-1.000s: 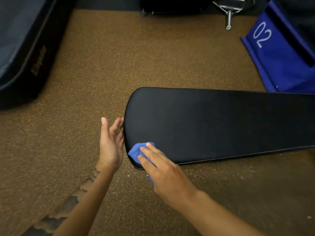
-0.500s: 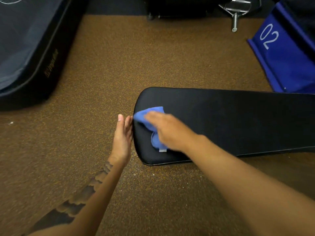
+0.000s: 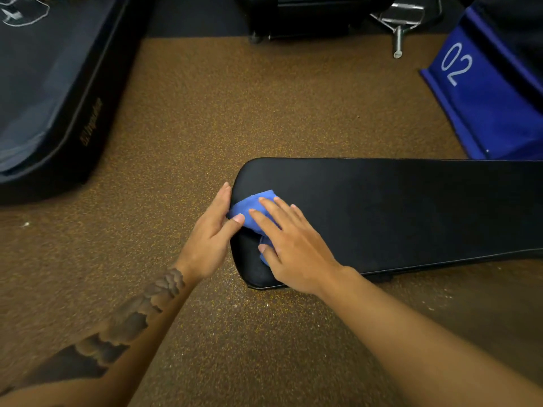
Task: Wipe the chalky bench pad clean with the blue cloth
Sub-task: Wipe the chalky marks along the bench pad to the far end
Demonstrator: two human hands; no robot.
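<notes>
Bench pad [image 3: 411, 218] is cut off by the right edge; its far end isn't seen, nor any frame under it. Most of the blue cloth [image 3: 249, 205], at the pad's left end, is covered by the right hand [image 3: 293, 248], w/ a small part under the left hand's [image 3: 208, 236] thumb; its full shape can't be told. Left of the pad, the dark mat [image 3: 44, 83] is cropped by top and left edges; its gold lettering is too blurred to be read. Beyond the pad, the blue "02" block [image 3: 484, 107] is cropped at right, and the metal part [image 3: 402, 22] at top.
</notes>
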